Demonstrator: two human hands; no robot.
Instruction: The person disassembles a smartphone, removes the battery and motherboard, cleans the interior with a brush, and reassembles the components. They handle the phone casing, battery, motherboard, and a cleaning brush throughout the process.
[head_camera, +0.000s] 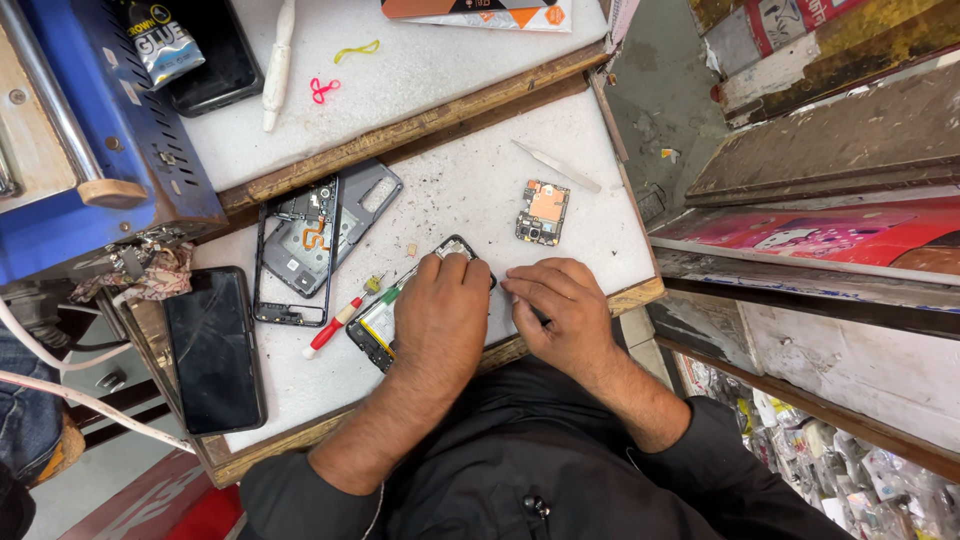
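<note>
Here my left hand (438, 310) presses flat on the opened black phone body (380, 325) lying on the white speckled surface (470, 190). My right hand (560, 305) curls beside it, fingertips pinched; whether it grips anything I cannot tell. Steady pressure should stop the phone sliding.

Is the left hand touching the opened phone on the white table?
Touching. The head view shows the left hand lying on top of the opened phone, fingers pressed on its upper corner, with no gap visible.

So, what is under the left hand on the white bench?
An opened phone lies under the left hand, only its two ends showing. Its middle is covered. A red screwdriver rests beside it.
</note>
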